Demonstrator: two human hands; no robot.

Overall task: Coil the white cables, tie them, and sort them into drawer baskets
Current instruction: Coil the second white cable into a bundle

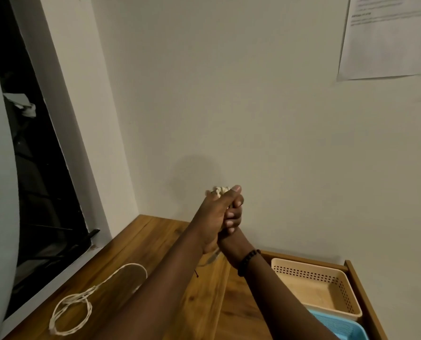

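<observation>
Both hands are raised together in front of the wall, above the wooden tabletop (160, 244). My left hand (213, 217) wraps around a bundle of white cable (219, 190), whose loops stick out above the thumb. My right hand (232, 220), with a dark bead bracelet on its wrist, is pressed against the left hand from the right, fingers curled on the same bundle. A strand hangs below the hands. A second white cable (77, 304) lies loosely looped on the table at the lower left.
An open drawer at the lower right holds a beige perforated basket (310, 268) and, nearer me, a blue basket (339, 326). A dark window (40, 180) borders the table on the left. A paper sheet (386, 38) hangs on the wall at upper right.
</observation>
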